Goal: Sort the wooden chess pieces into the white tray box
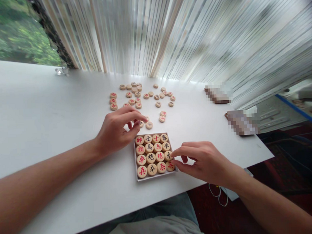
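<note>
My left hand (120, 127) reaches over the loose xiangqi pieces just beyond the box, its thumb and index finger closed about one round wooden piece (141, 124). Beside those fingertips lies another piece (149, 125) with a black character. A shallow square box (136, 157) holds rows of pieces marked in red or black, faces up. At the box's right edge is my right hand (196, 158), thumb and index finger a little apart. Its fingertips touch the edge of a black-marked piece (168, 155) in the box; the contact is partly hidden.
Several loose pieces (132, 101) are scattered toward the back of the white table (55, 135). Two blurred-out objects with brown edges (218, 93) lie at the right. A striped curtain (142, 34) hangs behind, and a small clear object (61, 71) stands at the back left.
</note>
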Demonstrator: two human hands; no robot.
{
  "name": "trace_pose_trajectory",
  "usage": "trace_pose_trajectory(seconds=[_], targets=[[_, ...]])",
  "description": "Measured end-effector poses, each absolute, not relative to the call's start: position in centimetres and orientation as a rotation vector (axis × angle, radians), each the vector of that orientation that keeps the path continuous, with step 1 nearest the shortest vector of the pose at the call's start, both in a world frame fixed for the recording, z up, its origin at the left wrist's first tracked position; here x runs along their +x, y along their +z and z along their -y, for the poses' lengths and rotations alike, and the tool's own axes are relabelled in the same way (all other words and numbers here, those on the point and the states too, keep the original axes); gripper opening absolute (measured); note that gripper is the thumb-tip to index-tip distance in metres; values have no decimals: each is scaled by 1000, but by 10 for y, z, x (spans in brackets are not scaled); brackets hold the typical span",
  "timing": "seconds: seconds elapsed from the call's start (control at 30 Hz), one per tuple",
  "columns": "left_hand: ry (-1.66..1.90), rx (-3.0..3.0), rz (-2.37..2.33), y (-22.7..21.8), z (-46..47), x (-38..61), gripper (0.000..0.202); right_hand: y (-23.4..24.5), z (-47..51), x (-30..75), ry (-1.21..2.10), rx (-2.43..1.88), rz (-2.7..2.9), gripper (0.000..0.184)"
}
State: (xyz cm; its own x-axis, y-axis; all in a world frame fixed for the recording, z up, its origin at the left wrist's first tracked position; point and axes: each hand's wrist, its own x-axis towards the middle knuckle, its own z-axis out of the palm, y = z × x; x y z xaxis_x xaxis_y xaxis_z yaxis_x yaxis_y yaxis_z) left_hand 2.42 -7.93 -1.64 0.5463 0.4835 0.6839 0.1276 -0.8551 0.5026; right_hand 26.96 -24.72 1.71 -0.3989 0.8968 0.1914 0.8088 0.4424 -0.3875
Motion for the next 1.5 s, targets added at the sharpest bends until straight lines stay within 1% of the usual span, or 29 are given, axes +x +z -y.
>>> trace_pose_trajectory(seconds=[0.23, 0.4, 0.53, 0.73, 1.07, 1.23, 1.33, 1.5], targets=[[1203, 2386, -537, -16, 80, 23, 20, 25, 250, 270, 459, -1427, 2276, 11], [1195, 2386, -535, -16, 80, 24, 21, 28, 256, 267, 578, -1437, 2379, 20], [1206, 2387, -539, -16, 80, 24, 21, 28, 261, 264, 493, -1437, 2510, 25], [1228, 2386, -528, -17, 80, 24, 22, 29, 264, 262, 348, -1412, 2645, 26], [1210, 2373, -544, -16, 80, 24, 21, 29, 265, 263, 321, -1400, 2651, 26], [1220, 2389, -531, -16, 79, 24, 21, 29, 265, 268, 387, -1393, 2581, 28], [1225, 2383, -523, -16, 79, 24, 22, 34, 261, 273, 407, -1354, 2484, 25], [1246, 2367, -515, -15, 79, 24, 19, 48, 234, 275, 338, -1280, 2313, 21]])
